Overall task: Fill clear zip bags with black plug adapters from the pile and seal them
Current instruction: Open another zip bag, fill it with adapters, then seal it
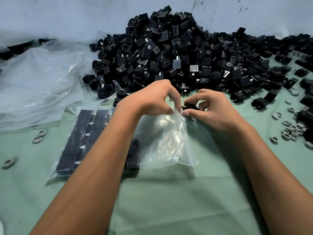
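A large pile of black plug adapters [171, 53] fills the back of the green table. In front of it my left hand [152, 99] pinches the top edge of an empty clear zip bag [167, 141] that lies on the table. My right hand [213, 109] holds a black plug adapter [190, 106] in its fingers at the bag's mouth, thumb against the bag's edge. A filled clear bag of adapters [84, 133], packed in rows, lies to the left, partly under my left forearm.
Crumpled clear plastic sheeting [39, 82] covers the left side. Grey rubber rings [291, 128] and loose adapters are scattered on the right, with a few rings [39, 136] on the left. Green cloth [169, 200] covers the near table.
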The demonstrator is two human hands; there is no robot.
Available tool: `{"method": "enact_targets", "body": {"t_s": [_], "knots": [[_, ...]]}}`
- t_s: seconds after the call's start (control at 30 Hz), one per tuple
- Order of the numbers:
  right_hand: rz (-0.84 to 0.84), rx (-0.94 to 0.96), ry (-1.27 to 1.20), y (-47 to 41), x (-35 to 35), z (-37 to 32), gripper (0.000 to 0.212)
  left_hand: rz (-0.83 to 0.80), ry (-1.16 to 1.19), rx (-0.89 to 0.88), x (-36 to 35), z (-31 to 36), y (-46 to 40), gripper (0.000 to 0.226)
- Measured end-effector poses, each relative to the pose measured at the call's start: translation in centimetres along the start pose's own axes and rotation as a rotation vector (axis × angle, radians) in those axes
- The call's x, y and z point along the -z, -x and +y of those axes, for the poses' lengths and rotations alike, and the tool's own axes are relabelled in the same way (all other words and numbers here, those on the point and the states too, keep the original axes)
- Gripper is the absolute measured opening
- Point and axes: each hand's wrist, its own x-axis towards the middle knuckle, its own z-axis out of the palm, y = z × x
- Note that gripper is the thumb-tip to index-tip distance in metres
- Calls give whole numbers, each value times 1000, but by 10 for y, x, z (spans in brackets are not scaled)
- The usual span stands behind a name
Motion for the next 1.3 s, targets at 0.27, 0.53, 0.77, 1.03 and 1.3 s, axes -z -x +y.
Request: {"method": "enact_targets", "body": {"t_s": [0.27,0.53,0.77,1.03,1.3], "knots": [[-442,-167,-383,7,0,-14,32,9,69,1,2,3,-1,20],[-536,-57,-417,10,-21,-28,27,38,123,-17,8,0,0,14],[-311,-25,-284,10,-51,-42,16,61,136,-21,13,-1,1,17],[-327,-67,-460,11,-68,-52,14,72,208,-38,13,-1,1,17],[-312,-125,-585,14,-85,-54,11,111,331,-53,15,-4,2,16]]}}
